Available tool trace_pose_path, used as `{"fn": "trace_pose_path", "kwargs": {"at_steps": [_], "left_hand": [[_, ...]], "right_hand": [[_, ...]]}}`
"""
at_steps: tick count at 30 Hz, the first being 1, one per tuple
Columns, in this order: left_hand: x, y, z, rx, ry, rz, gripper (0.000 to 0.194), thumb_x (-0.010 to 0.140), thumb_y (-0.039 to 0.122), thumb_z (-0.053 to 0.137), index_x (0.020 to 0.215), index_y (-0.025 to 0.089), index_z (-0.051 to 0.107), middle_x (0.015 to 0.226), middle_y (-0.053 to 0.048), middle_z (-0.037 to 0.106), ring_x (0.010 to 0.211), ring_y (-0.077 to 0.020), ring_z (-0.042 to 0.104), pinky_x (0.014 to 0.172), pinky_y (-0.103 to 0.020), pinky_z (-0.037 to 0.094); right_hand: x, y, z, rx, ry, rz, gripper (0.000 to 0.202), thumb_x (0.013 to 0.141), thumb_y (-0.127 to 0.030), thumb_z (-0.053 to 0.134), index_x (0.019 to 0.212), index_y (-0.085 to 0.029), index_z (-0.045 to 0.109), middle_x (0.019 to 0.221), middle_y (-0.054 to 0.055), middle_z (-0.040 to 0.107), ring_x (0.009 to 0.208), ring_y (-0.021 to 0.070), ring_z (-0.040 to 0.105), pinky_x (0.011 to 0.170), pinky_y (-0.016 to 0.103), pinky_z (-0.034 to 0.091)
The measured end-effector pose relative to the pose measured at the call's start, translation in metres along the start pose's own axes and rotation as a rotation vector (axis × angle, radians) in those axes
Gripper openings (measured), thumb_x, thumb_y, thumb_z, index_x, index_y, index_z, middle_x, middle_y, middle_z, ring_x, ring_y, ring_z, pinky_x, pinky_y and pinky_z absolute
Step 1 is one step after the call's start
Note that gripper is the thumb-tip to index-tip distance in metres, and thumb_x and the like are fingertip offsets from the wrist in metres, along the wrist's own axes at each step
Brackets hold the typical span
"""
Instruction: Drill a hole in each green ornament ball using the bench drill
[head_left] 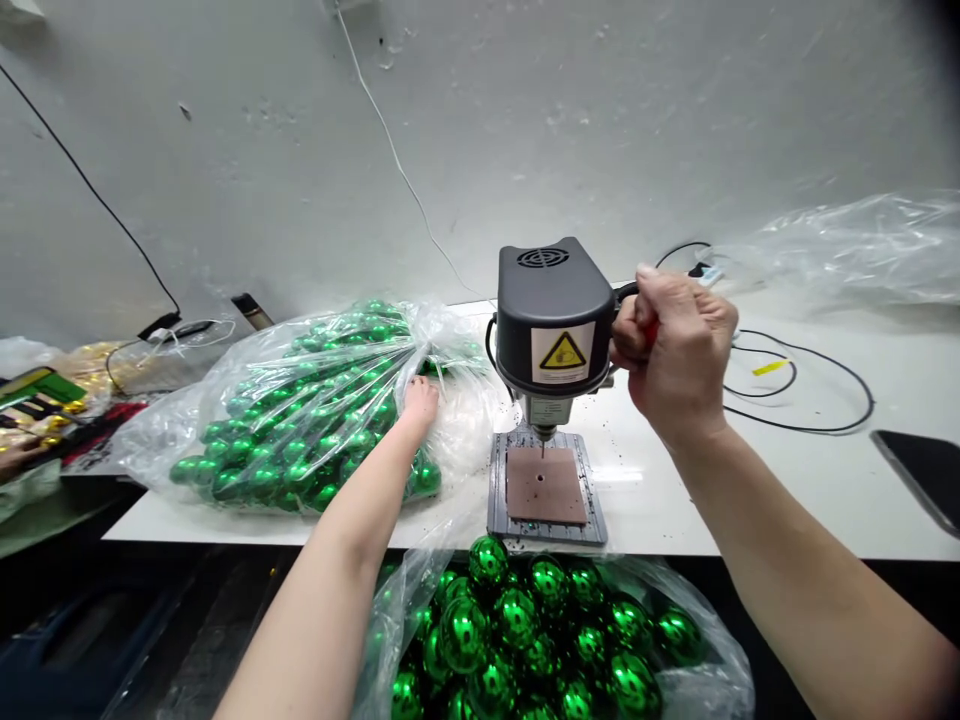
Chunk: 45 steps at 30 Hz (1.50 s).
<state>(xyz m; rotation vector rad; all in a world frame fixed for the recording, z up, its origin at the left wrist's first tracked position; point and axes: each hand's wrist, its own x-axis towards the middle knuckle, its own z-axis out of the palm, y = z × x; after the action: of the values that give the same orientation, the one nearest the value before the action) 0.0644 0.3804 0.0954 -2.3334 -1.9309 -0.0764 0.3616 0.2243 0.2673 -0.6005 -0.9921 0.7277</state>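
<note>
My right hand (671, 340) is wrapped around the handle (649, 328) of a small black bench drill press, and a bit of red shows between the fingers. The drill press (555, 310) carries a yellow warning label, and its bit points down above a brown board (546, 487) with a hole in it. Nothing lies on that board but dark crumbs. My left hand (421, 398) reaches into the gathered mouth of a clear plastic bag (300, 400) full of shiny green ball ornaments. Its fingers are mostly hidden there.
A second open bag of green balls (517, 620) sits below the table's front edge, between my arms. A phone (922, 475) and a black cable (862, 400) lie at right; clear plastic (862, 250) is behind. At far left, another person's hand (19, 455) shows near gold items.
</note>
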Motion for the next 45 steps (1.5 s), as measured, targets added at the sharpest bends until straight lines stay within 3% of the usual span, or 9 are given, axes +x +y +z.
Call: {"fn": "trace_pose_path", "kwargs": {"at_steps": [3, 13, 20, 22, 25, 30, 32, 36, 45], "left_hand": [[0.002, -0.008, 0.006, 0.018, -0.019, -0.025, 0.037, 0.093, 0.038, 0.062, 0.122, 0.015, 0.06, 0.129, -0.011, 0.059, 0.118, -0.026, 0.057, 0.103, -0.052, 0.046], [-0.016, -0.019, 0.005, -0.111, -0.007, -0.001, 0.03, 0.079, 0.013, 0.064, 0.108, 0.012, 0.066, 0.121, -0.023, 0.057, 0.117, -0.0398, 0.055, 0.099, -0.051, 0.038], [-0.021, -0.005, -0.018, -0.229, 0.105, -0.027, 0.043, 0.069, 0.008, 0.071, 0.11, 0.015, 0.065, 0.113, -0.018, 0.061, 0.118, -0.0367, 0.054, 0.103, -0.048, 0.039], [-0.025, 0.007, -0.028, -0.436, 0.177, -0.092, 0.044, 0.074, 0.016, 0.07, 0.117, 0.015, 0.061, 0.107, -0.015, 0.063, 0.11, -0.0326, 0.059, 0.099, -0.047, 0.044], [-0.043, 0.03, -0.042, -1.15, 0.198, -0.253, 0.046, 0.076, 0.029, 0.071, 0.118, 0.016, 0.054, 0.09, -0.006, 0.064, 0.086, -0.0221, 0.065, 0.086, -0.044, 0.054], [-0.096, 0.06, -0.05, -1.921, -0.154, -0.363, 0.04, 0.074, 0.036, 0.073, 0.105, 0.016, 0.057, 0.093, -0.007, 0.069, 0.083, -0.0182, 0.069, 0.085, -0.039, 0.057], [-0.114, 0.069, -0.045, -1.96, -0.225, -0.374, 0.041, 0.074, 0.037, 0.074, 0.107, 0.016, 0.06, 0.097, -0.009, 0.071, 0.085, -0.0186, 0.069, 0.082, -0.035, 0.056], [-0.131, 0.088, -0.026, -1.852, -0.111, -0.292, 0.049, 0.069, 0.033, 0.082, 0.11, 0.017, 0.061, 0.101, -0.007, 0.072, 0.086, -0.0164, 0.068, 0.079, -0.03, 0.052], [-0.13, 0.125, -0.012, -1.499, -0.122, -0.009, 0.053, 0.066, 0.036, 0.085, 0.108, 0.017, 0.059, 0.098, -0.006, 0.071, 0.089, -0.0172, 0.064, 0.077, -0.029, 0.047]], "right_hand": [[0.0, 0.001, -0.001, 0.005, 0.004, -0.007, 0.046, 0.087, -0.028, 0.064, 0.05, -0.021, 0.038, 0.042, -0.005, 0.033, 0.037, 0.0073, 0.026, 0.033, 0.026, 0.016], [0.005, 0.009, -0.003, 0.004, -0.024, -0.08, 0.048, 0.089, -0.032, 0.063, 0.051, -0.022, 0.036, 0.042, -0.006, 0.031, 0.034, 0.0062, 0.025, 0.03, 0.026, 0.016], [0.004, 0.005, -0.003, 0.051, -0.024, -0.009, 0.046, 0.087, -0.03, 0.066, 0.05, -0.021, 0.039, 0.04, -0.006, 0.034, 0.034, 0.0055, 0.026, 0.031, 0.024, 0.016], [0.004, 0.003, -0.003, 0.066, -0.027, -0.001, 0.046, 0.086, -0.028, 0.065, 0.05, -0.021, 0.039, 0.04, -0.006, 0.035, 0.034, 0.0055, 0.026, 0.031, 0.023, 0.016], [0.003, 0.004, -0.004, 0.065, -0.038, -0.016, 0.046, 0.087, -0.03, 0.066, 0.051, -0.021, 0.038, 0.042, -0.007, 0.035, 0.035, 0.0051, 0.027, 0.032, 0.022, 0.017], [0.005, 0.008, -0.005, 0.028, -0.037, -0.044, 0.05, 0.088, -0.038, 0.066, 0.053, -0.021, 0.035, 0.043, -0.007, 0.033, 0.034, 0.0039, 0.027, 0.032, 0.021, 0.017], [0.006, 0.01, -0.005, 0.024, -0.03, -0.052, 0.052, 0.087, -0.042, 0.067, 0.053, -0.021, 0.034, 0.043, -0.007, 0.032, 0.034, 0.004, 0.026, 0.031, 0.021, 0.016], [0.007, 0.01, -0.005, 0.013, -0.017, -0.032, 0.053, 0.086, -0.046, 0.067, 0.053, -0.022, 0.033, 0.043, -0.006, 0.031, 0.034, 0.0046, 0.026, 0.031, 0.023, 0.014], [0.009, 0.009, -0.004, -0.064, -0.02, -0.056, 0.057, 0.086, -0.061, 0.062, 0.056, -0.023, 0.03, 0.044, -0.006, 0.03, 0.035, 0.0047, 0.024, 0.032, 0.024, 0.015]]}}
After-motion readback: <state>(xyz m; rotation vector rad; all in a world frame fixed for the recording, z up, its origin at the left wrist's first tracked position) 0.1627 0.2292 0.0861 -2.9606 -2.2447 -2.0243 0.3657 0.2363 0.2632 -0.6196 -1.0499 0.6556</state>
